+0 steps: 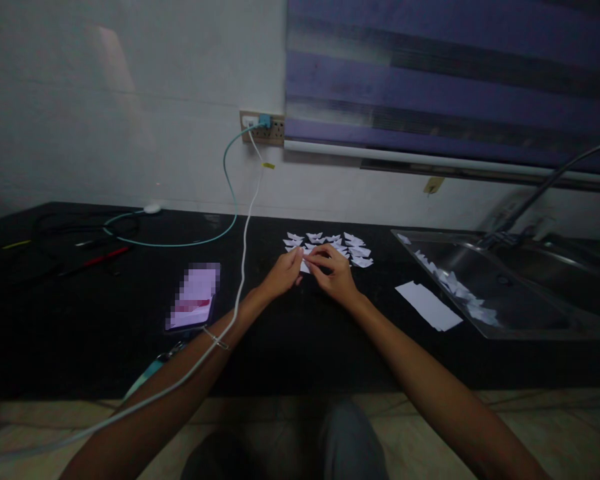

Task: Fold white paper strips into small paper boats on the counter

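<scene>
1. We've got both hands meeting at the centre of the frame over a black countertop (300,347). Our left hand (283,273) and right hand (334,270) are pinching the same small piece of white paper (306,266) between them.
2. Left fingers are curled together with the tips closed on the paper's left edge. Right fingers are bent over and clamped on its right side, thumb tucked under as far as we can tell. It's dim, so the exact fold of the paper is hard to make out.
3. Just above the hands, a bit further back on the counter, sits a cluster of little folded paper shapes (330,245), all white, lying close together in rough rows.
4. Right of centre there's a flat white paper sheet (429,305) lying on the counter, well apart from the hands.
5. Far right is a steel sink (525,313) with white paper scraps (460,290) scattered in the basin, and a faucet (540,193) arching over it.
6. Left of centre a phone (194,297) lies face up, screen lit. A white cable (245,233) runs from the wall outlet (263,128) at upper centre down across our left forearm; a teal cable (215,237) loops off to the left.
7. Upper right is a purple striped blind (450,80).
</scene>
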A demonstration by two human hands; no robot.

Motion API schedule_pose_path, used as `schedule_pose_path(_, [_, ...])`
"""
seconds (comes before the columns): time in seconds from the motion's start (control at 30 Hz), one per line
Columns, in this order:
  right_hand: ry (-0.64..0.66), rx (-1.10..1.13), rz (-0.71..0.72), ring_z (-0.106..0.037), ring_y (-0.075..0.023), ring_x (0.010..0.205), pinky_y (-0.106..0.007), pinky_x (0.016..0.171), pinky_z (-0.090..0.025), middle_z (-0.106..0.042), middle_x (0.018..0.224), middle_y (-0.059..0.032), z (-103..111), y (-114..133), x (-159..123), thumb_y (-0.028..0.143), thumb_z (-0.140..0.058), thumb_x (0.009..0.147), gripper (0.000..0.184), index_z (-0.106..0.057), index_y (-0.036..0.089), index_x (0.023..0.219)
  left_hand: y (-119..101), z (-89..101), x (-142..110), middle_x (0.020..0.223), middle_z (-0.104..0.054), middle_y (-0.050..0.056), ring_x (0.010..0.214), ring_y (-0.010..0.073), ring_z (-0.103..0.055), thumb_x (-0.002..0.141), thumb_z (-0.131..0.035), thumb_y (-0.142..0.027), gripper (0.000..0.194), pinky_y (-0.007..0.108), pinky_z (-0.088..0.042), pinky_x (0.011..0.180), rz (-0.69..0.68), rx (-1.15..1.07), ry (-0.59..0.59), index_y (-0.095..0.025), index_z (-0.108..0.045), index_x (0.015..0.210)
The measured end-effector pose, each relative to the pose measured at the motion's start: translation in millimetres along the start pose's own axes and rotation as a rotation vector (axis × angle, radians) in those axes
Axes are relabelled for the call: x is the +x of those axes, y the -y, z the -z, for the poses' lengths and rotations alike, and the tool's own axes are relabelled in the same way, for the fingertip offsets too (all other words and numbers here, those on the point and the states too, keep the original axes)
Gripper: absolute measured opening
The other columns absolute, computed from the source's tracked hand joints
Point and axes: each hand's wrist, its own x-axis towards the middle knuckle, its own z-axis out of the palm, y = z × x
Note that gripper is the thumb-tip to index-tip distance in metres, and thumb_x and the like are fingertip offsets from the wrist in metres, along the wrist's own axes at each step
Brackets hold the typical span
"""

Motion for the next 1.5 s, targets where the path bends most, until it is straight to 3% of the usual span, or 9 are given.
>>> schedule_pose_path(0.2, [-0.045, 0.108, -0.085, -0.061, -0.0207, 0.094, -0.041, 0.085, -0.051, -0.064, 0.099, -0.0051, -0.3, 11.4, 1.5, 0.028, -0.065, 0.087, 0.015, -0.075, 0.029, 0.097, -6.7, 1.3, 1.1, 0.063, -0.051, -0.003, 0.047, 0.0097, -0.049, 0.096, -0.035, -0.058, 0.044, 0.022, -0.039, 0.046, -0.054, -0.108, 0.0, -0.019, -0.048, 0.083])
schedule_pose_path(0.37, [-0.107, 0.426, -0.421, -0.063, -0.0181, 0.088, -0.033, 0.08, -0.053, -0.068, 0.095, -0.0042, -2.6, 11.7, 6.6, 0.039, -0.07, 0.079, 0.024, -0.069, 0.022, 0.096, -6.5, 3.7, 1.9, 0.056, -0.051, -0.003, 0.049, 0.0123, -0.05, 0.099, -0.031, -0.053, 0.042, 0.024, -0.039, 0.05, -0.068, -0.017, 0.029, -0.018, -0.049, 0.083])
schedule_pose_path(0.53, [0.081, 0.583, -0.734, -0.056, -0.0126, 0.056, -0.027, 0.053, -0.048, -0.064, 0.068, -0.0003, 0.6, 0.1, 7.7, 0.043, -0.076, 0.07, 0.027, -0.068, 0.019, 0.077, -2.5, 6.1, 0.7, 0.059, -0.051, -0.001, 0.051, 0.0136, -0.048, 0.101, -0.028, -0.047, 0.038, 0.026, -0.037, 0.051, -0.071, 0.094, 0.085, -0.02, -0.046, 0.08])
schedule_pose_path(0.67, [0.239, 0.531, -0.715, -0.055, -0.0121, 0.051, -0.026, 0.051, -0.044, -0.062, 0.059, 0.0002, 6.3, -2.9, 7.4, 0.047, -0.072, 0.075, 0.03, -0.069, 0.017, 0.071, -2.9, 8.0, 0.1, 0.065, -0.049, 0.0, 0.054, 0.0137, -0.046, 0.101, -0.029, -0.042, 0.034, 0.027, -0.037, 0.054, -0.089, 0.134, 0.11, -0.02, -0.045, 0.08])
schedule_pose_path(0.87, [0.296, 0.444, -0.611, -0.053, -0.0117, 0.052, -0.026, 0.054, -0.039, -0.06, 0.058, 0.0006, 13.1, 1.3, 10.0, 0.045, -0.071, 0.077, 0.03, -0.069, 0.016, 0.071, -3.2, 9.6, 0.8, 0.069, -0.047, 0.0, 0.062, 0.0134, -0.045, 0.1, -0.031, -0.033, 0.029, 0.028, -0.036, 0.061, -0.182, 0.22, 0.137, -0.019, -0.044, 0.079])
schedule_pose_path(1.2, [0.382, 0.426, -0.434, -0.052, -0.013, 0.064, -0.027, 0.063, -0.041, -0.058, 0.068, 0.0015, 15.6, 3.1, 11.1, 0.046, -0.063, 0.084, 0.03, -0.064, 0.018, 0.073, -9.5, 13.0, -1.8, 0.063, -0.05, -0.002, 0.05, 0.0103, -0.044, 0.095, -0.038, -0.053, 0.044, 0.022, -0.034, 0.046, -0.031, -0.007, 0.222, -0.016, -0.055, 0.077])
schedule_pose_path(1.27, [0.342, 0.403, -0.424, -0.053, -0.0134, 0.065, -0.027, 0.063, -0.043, -0.058, 0.069, 0.001, 11.0, 2.0, 9.8, 0.045, -0.063, 0.084, 0.029, -0.064, 0.018, 0.075, -7.3, 11.3, 0.6, 0.062, -0.051, -0.001, 0.053, 0.0109, -0.045, 0.094, -0.039, -0.05, 0.044, 0.022, -0.033, 0.048, -0.067, 0.04, 0.158, -0.015, -0.055, 0.073])
schedule_pose_path(1.4, [0.096, 0.311, -0.444, -0.058, -0.0145, 0.068, -0.028, 0.067, -0.049, -0.065, 0.078, -0.0014, -1.0, 5.3, 7.4, 0.039, -0.07, 0.078, 0.023, -0.066, 0.019, 0.089, -4.1, 8.5, 5.2, 0.063, -0.051, -0.001, 0.06, 0.0118, -0.045, 0.096, -0.038, -0.042, 0.042, 0.023, -0.035, 0.055, -0.137, 0.156, -0.01, -0.015, -0.054, 0.069])
schedule_pose_path(1.5, [0.011, 0.306, -0.485, -0.064, -0.0174, 0.075, -0.032, 0.073, -0.053, -0.07, 0.082, -0.0043, -6.0, 10.5, 6.9, 0.036, -0.072, 0.076, 0.022, -0.07, 0.019, 0.09, -5.5, 8.8, 4.8, 0.068, -0.056, 0.0, 0.061, 0.0123, -0.048, 0.096, -0.038, -0.046, 0.041, 0.023, -0.037, 0.055, -0.12, 0.1, -0.015, -0.015, -0.058, 0.077])
